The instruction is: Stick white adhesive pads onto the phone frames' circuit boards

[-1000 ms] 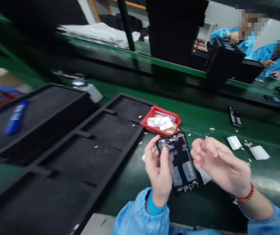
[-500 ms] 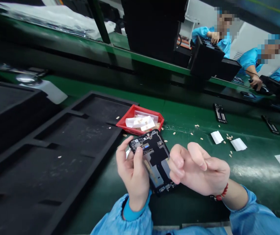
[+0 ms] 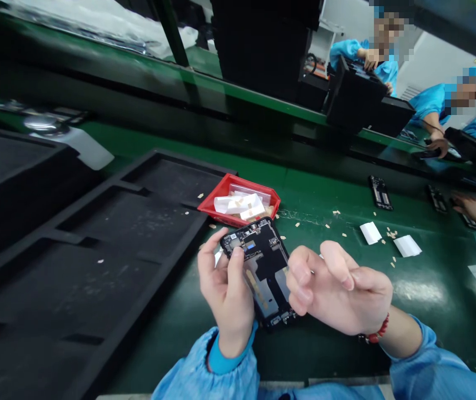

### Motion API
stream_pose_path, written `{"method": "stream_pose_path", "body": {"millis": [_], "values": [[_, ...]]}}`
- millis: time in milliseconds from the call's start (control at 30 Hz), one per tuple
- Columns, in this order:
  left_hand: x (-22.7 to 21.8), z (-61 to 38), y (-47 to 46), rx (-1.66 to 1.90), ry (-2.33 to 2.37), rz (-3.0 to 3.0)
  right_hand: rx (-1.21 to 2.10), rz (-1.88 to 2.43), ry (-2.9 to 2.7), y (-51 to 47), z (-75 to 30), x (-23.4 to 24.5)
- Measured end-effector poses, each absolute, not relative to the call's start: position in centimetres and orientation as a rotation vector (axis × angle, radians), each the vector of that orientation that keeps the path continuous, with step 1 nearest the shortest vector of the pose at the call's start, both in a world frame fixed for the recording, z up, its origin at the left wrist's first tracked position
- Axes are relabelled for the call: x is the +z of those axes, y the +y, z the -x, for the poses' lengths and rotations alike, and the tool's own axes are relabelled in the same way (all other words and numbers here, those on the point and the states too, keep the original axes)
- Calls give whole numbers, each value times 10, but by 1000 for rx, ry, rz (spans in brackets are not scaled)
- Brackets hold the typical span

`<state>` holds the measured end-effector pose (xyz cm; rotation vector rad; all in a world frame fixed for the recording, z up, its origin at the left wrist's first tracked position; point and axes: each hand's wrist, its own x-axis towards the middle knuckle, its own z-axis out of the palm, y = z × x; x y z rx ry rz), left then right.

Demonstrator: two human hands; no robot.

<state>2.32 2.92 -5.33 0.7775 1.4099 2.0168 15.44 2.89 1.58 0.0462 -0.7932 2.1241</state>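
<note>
no readable text, labels, brands, numbers

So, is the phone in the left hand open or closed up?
Open: the phone in the left hand shows bare circuitry toward the camera.

Near a red tray (image 3: 277, 206), an opened phone (image 3: 267, 269) is held by the left hand (image 3: 227, 294), partly hidden behind the right hand (image 3: 340, 291).

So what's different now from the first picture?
Another person's hand has come in at the right edge. The wearer's right hand now hides more of the phone, and the view has swung right. The left hand still holds the phone, and the red box is still just beyond.
</note>
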Motion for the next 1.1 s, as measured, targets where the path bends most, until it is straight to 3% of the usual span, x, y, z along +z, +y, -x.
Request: {"method": "stream_pose_path", "body": {"millis": [1100], "values": [[-58, -21, 27, 1957, 1399, -777, 2130, 232, -856, 31, -151, 17]]}}
